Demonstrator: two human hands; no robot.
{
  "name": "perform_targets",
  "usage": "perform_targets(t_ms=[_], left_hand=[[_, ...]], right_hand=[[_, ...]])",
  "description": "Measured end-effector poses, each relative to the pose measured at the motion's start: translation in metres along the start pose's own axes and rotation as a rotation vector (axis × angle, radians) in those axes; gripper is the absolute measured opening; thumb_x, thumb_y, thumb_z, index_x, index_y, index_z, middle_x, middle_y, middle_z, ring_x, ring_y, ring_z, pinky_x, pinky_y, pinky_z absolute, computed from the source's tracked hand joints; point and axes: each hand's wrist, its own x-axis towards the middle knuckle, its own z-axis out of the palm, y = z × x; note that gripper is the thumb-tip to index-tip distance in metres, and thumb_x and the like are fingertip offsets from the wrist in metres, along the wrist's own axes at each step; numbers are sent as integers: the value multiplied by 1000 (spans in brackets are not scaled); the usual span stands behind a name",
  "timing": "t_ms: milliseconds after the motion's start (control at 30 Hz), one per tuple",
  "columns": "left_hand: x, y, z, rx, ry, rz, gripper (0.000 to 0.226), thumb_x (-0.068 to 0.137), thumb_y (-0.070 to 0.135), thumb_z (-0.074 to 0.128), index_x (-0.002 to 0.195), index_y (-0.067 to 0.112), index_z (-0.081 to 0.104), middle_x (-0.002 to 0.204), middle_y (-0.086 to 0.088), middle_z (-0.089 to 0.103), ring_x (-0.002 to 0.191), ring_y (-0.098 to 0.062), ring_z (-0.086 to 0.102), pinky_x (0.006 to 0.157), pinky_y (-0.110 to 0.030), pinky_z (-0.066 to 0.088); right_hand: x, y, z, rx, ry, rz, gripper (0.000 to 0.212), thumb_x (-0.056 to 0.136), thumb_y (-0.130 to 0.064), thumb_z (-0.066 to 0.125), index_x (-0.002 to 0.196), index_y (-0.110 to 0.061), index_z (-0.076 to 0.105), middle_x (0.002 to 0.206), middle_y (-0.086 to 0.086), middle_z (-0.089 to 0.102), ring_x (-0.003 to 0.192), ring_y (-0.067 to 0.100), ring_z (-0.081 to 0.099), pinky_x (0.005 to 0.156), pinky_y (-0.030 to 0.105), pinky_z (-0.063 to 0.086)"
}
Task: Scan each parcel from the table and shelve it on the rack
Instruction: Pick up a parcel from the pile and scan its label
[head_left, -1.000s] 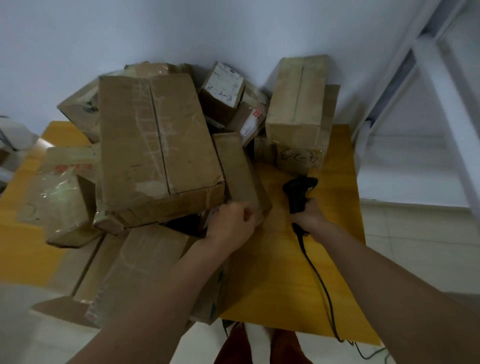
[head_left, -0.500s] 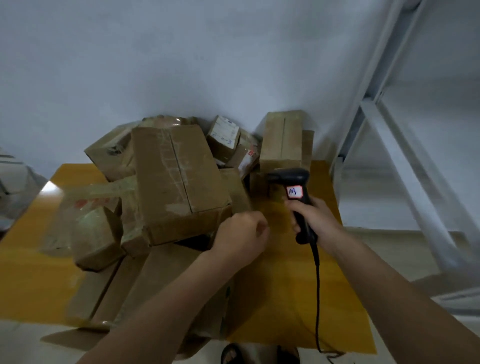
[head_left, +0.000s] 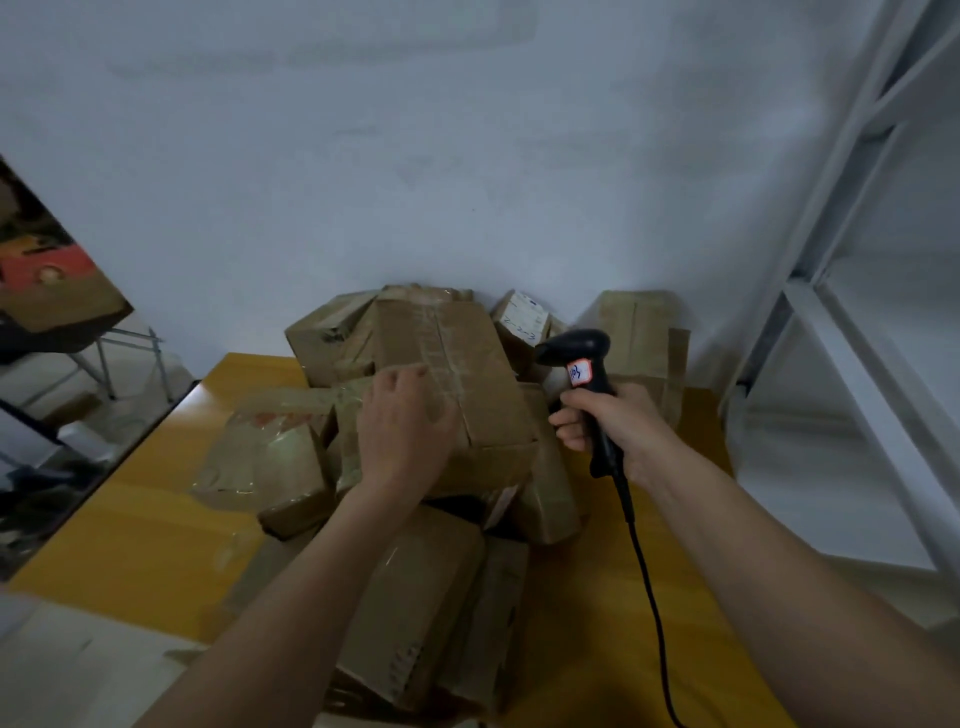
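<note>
Table (head_left: 156, 525): yellow-topped, under both hands, its bare top showing to the left of the left hand and below the right hand.
Wall (head_left: 415, 182): pale and plain, beyond the hands.
Rack (head_left: 852, 312): white metal frame, to the right of the right hand.
Parcels: a heap of brown cardboard boxes on the table, between and ahead of the hands.
Big box (head_left: 467, 384): on top of the heap, taped along its middle, just left of the right hand.
Small box (head_left: 522, 322): white label with handwriting, beyond the scanner head.
Left hand (head_left: 402, 426): fingers loosely spread, palm down on the big box's left part; not clenched round anything.
Right hand (head_left: 608, 426): fingers wrapped tight round the scanner's handle.
Scanner (head_left: 587, 364): black, upright, white sticker on its neck, head pointing left toward the heap.
Cable (head_left: 644, 571): black, runs from the handle's base down along the right forearm.
</note>
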Motion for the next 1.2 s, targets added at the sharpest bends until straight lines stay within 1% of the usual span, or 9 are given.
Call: perform_targets(t_ms=[100, 200, 300, 433, 700, 833, 967, 1067, 1200], left_hand=[[9, -34, 6, -172, -96, -332, 71, 89, 49, 60, 144, 9, 36, 145, -14, 39, 135, -33, 34, 110, -51, 35], [7, -54, 14, -484, -219, -637, 90, 80, 65, 62, 142, 6, 34, 138, -15, 46, 124, -36, 47, 102, -53, 44], [4, -64, 20, -681, -284, -760, 117, 56, 85, 63, 139, 7, 39, 129, -11, 53, 117, -35, 53, 100, -52, 45], [16, -85, 39, -783, -308, -814, 145, 19, 92, 69, 139, 13, 42, 125, -7, 58, 112, -32, 58, 97, -50, 49], [0, -48, 0, -1093, -472, -754, 91, 58, 43, 86, 132, 7, 46, 114, -13, 64, 105, -31, 63, 94, -44, 53], [-6, -47, -7, -1229, -566, -658, 36, 78, 21, 73, 108, 5, 60, 89, -10, 75, 88, -25, 69, 79, -34, 55], [-9, -38, -10, -1254, -641, -583, 51, 72, 18, 77, 115, -1, 59, 99, -13, 75, 98, -29, 68, 90, -36, 53], [-9, -30, -6, -1248, -695, -590, 56, 71, 20, 80, 119, -1, 59, 110, -15, 72, 102, -29, 68, 94, -37, 52], [-9, -9, 1, -1191, -829, -572, 50, 71, 21, 75, 115, 2, 60, 97, -10, 76, 89, -21, 73, 82, -31, 55]], right_hand=[[4, 3, 11, -15, 34, -16, 19, 88, -12, 66, 106, -11, 62, 95, 11, 72, 87, 22, 69, 69, 28, 57], [3, 3, 22, -45, 72, -17, 13, 87, -11, 66, 92, -19, 58, 103, 11, 66, 99, 23, 64, 65, 27, 54], [0, 3, 30, -69, 59, -4, 17, 89, -11, 64, 84, -23, 52, 102, 8, 61, 98, 22, 60, 58, 24, 51], [-1, 7, 34, -110, 30, 17, 14, 89, -13, 64, 100, -16, 56, 105, 9, 58, 92, 22, 58, 54, 23, 50], [-9, 2, 23, -129, 63, 6, 27, 89, -14, 64, 114, -8, 58, 107, 11, 62, 88, 19, 60, 54, 22, 47], [-14, -2, 9, -64, 101, -39, 25, 90, -16, 64, 113, -11, 59, 101, 8, 65, 84, 17, 62, 57, 23, 48], [-18, -6, -4, -28, 171, -82, 11, 89, -19, 66, 95, -20, 57, 93, 4, 65, 82, 18, 63, 64, 26, 53], [-24, -6, -18, -43, 232, -114, 16, 89, -20, 66, 102, -19, 56, 90, 2, 64, 78, 15, 62, 56, 22, 53], [-37, 1, -43, -81, 319, -163, 30, 87, -17, 67, 115, -21, 56, 98, 5, 68, 84, 18, 68, 51, 25, 49]])
